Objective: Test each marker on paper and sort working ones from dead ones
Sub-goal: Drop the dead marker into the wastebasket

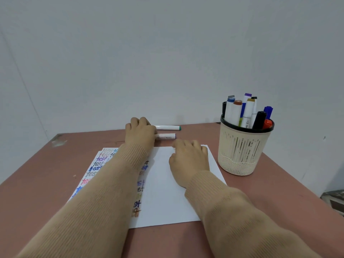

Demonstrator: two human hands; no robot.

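A white sheet of paper [167,198] lies on the table, its left part covered with the word "test" in several colours. My left hand [139,133] reaches past the sheet's far edge, fingers curled over one end of a white marker with a purple cap [166,136]. A second white marker with a green cap [168,127] lies just behind it, near the wall. My right hand [188,161] rests on the paper's far right corner with loosely curled fingers and holds nothing.
A cream mesh pen cup [243,155] with a black rim stands at the right, holding several upright markers [245,112]. The reddish-brown table [37,183] ends at a grey wall. A dark object sits off the table's right edge [335,200].
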